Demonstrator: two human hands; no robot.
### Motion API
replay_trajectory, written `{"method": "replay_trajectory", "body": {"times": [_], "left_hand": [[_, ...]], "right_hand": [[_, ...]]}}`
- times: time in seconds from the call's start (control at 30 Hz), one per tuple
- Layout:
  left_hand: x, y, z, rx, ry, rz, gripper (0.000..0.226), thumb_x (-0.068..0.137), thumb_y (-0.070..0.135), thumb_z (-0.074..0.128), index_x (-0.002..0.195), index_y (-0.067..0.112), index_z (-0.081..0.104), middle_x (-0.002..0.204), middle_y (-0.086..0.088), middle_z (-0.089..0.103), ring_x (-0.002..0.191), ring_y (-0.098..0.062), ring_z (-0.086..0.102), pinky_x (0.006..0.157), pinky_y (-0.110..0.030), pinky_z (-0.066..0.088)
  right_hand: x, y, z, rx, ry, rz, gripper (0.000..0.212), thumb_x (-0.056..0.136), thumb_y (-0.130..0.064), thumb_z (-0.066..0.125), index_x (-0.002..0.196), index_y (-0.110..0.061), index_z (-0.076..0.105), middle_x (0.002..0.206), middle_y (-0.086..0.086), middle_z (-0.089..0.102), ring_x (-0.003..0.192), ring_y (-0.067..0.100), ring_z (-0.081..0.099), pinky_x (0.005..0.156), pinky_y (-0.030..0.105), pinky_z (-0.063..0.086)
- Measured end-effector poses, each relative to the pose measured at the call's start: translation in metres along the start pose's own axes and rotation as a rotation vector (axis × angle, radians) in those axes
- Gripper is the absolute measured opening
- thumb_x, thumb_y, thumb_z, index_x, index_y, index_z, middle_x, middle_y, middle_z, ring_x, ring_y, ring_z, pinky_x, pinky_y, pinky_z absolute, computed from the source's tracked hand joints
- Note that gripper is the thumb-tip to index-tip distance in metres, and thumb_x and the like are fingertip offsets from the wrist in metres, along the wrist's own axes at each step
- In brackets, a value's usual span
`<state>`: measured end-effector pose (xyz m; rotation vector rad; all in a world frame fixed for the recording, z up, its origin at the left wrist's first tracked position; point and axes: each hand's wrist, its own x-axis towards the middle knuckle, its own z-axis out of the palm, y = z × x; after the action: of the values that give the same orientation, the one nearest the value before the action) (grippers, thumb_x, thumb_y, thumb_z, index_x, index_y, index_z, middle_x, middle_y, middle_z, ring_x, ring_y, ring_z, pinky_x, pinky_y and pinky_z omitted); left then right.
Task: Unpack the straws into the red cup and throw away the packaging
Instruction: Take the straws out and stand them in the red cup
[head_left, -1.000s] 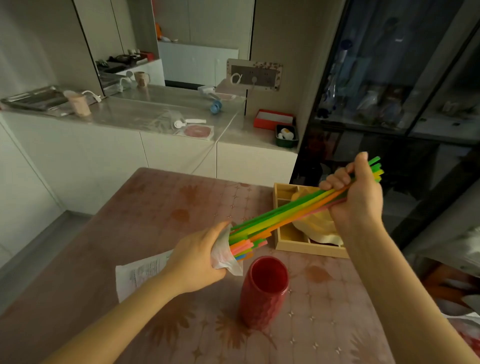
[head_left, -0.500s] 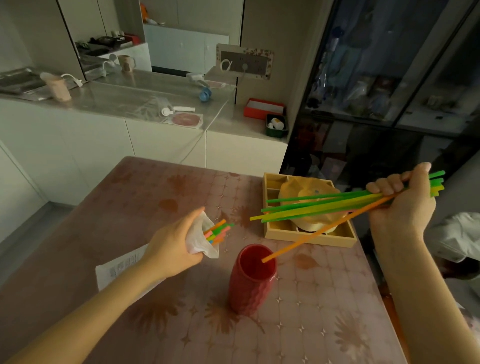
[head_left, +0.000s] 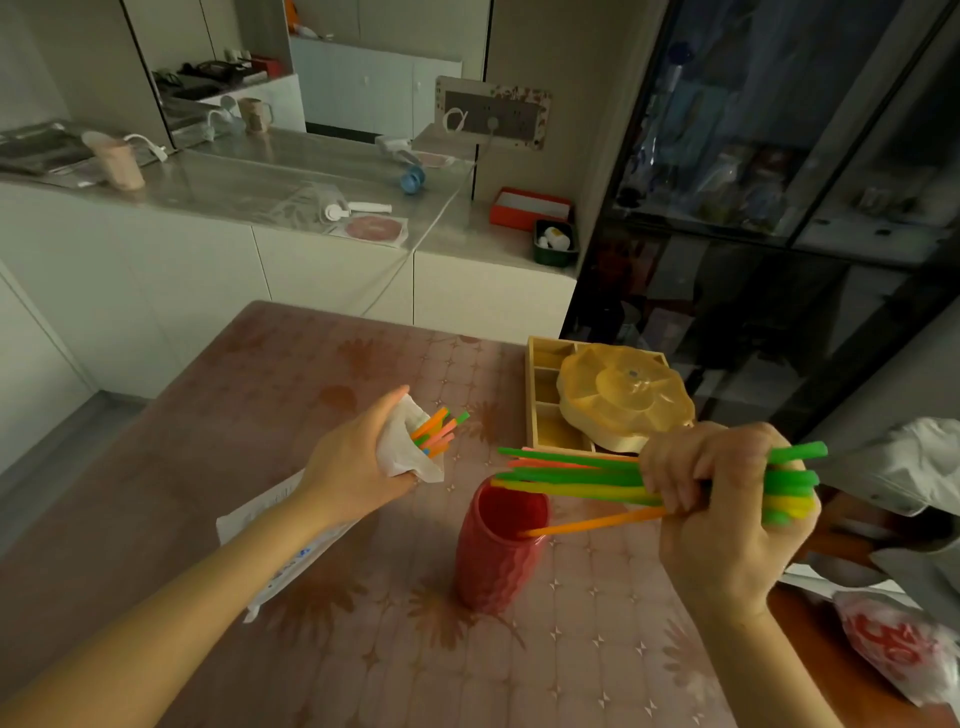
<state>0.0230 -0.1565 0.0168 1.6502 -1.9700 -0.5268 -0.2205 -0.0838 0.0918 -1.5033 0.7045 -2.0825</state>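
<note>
The packaging (head_left: 291, 530) is showing rows of small dark print and a few blue marks on its white face, but the writing is coming out too blurred to read, and no brand can be made out anywhere. The left hand (head_left: 358, 467) is closing around the open mouth of that wrapper, bunching the thin white plastic, while the rest of the pack is trailing back under the forearm toward 8 o'clock over the table (head_left: 311, 374). A short cluster of straw tips (head_left: 436, 431) in orange, pink and green is poking out of the mouth, pointing toward 1 o'clock.

The right hand (head_left: 727, 509) is gripping a bundle of straws (head_left: 571, 475) in a closed fist, fingers wrapped over the top. These are bright green and yellow, with a pink one along the upper edge, lying nearly level with their free ends pointing to 9 o'clock and their short ends sticking out past the fist at 3 o'clock. One orange straw (head_left: 592, 522) is drooping from the bundle, its tip sitting at the rim of the red cup (head_left: 498, 545).

The cup is standing upright on the table between the two hands, glossy red with a rippled wall. At 12 o'clock from the fist, a wooden divided tray (head_left: 540, 410) is carrying a yellow flower-shaped dish (head_left: 623, 395).
</note>
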Motion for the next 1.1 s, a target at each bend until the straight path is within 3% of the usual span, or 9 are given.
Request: {"method": "replay_trajectory", "body": {"times": [0.17, 0.27, 0.43, 0.63, 0.87, 1.1], "left_hand": [[0.004, 0.000, 0.003, 0.040, -0.015, -0.006, 0.095, 0.065, 0.034, 0.077, 0.142, 0.023, 0.023, 0.130, 0.002, 0.055, 0.105, -0.026, 0.061, 0.080, -0.034, 0.045], [0.006, 0.003, 0.001, 0.064, -0.025, -0.011, 0.096, 0.065, 0.039, 0.075, 0.142, 0.025, 0.020, 0.134, 0.003, 0.053, 0.108, -0.026, 0.059, 0.082, -0.036, 0.046], [0.006, 0.013, -0.003, 0.082, -0.029, 0.040, 0.081, 0.071, 0.033, 0.074, 0.137, 0.017, 0.029, 0.130, -0.002, 0.054, 0.101, -0.029, 0.060, 0.081, -0.042, 0.049], [0.006, 0.012, -0.002, 0.082, -0.023, 0.064, 0.089, 0.070, 0.034, 0.076, 0.140, 0.015, 0.025, 0.134, -0.005, 0.053, 0.104, -0.030, 0.060, 0.082, -0.041, 0.048], [0.008, 0.004, 0.003, 0.066, 0.022, 0.132, 0.098, 0.063, 0.033, 0.082, 0.142, 0.015, 0.025, 0.130, -0.009, 0.056, 0.106, -0.031, 0.060, 0.084, -0.041, 0.049], [0.009, -0.002, 0.006, 0.084, 0.033, 0.175, 0.101, 0.063, 0.040, 0.080, 0.142, 0.020, 0.021, 0.129, -0.005, 0.056, 0.105, -0.026, 0.060, 0.084, -0.042, 0.052]], "right_hand": [[0.010, 0.000, -0.001, -0.005, 0.027, 0.135, 0.042, 0.095, -0.019, 0.042, 0.054, -0.022, 0.047, 0.045, -0.012, 0.044, 0.038, 0.012, 0.040, 0.045, 0.025, 0.035], [0.020, 0.002, 0.001, -0.024, -0.003, 0.181, 0.043, 0.096, -0.023, 0.041, 0.054, -0.024, 0.048, 0.044, -0.011, 0.043, 0.037, 0.011, 0.039, 0.043, 0.027, 0.033], [0.032, 0.003, 0.002, 0.046, -0.030, 0.255, 0.047, 0.099, -0.021, 0.040, 0.053, -0.018, 0.047, 0.041, -0.009, 0.041, 0.035, 0.010, 0.038, 0.042, 0.024, 0.034], [0.038, 0.010, 0.005, 0.047, -0.024, 0.360, 0.052, 0.101, -0.018, 0.037, 0.050, -0.018, 0.046, 0.041, -0.009, 0.041, 0.036, 0.008, 0.037, 0.042, 0.023, 0.033], [0.038, 0.041, 0.017, -0.104, -0.062, 0.463, 0.047, 0.099, -0.022, 0.045, 0.053, -0.013, 0.044, 0.042, -0.003, 0.043, 0.038, 0.013, 0.038, 0.043, 0.028, 0.035], [0.002, 0.071, 0.033, -0.244, -0.183, 0.498, 0.039, 0.098, -0.020, 0.047, 0.063, -0.003, 0.048, 0.041, -0.010, 0.044, 0.039, 0.007, 0.040, 0.042, 0.020, 0.037]]}}
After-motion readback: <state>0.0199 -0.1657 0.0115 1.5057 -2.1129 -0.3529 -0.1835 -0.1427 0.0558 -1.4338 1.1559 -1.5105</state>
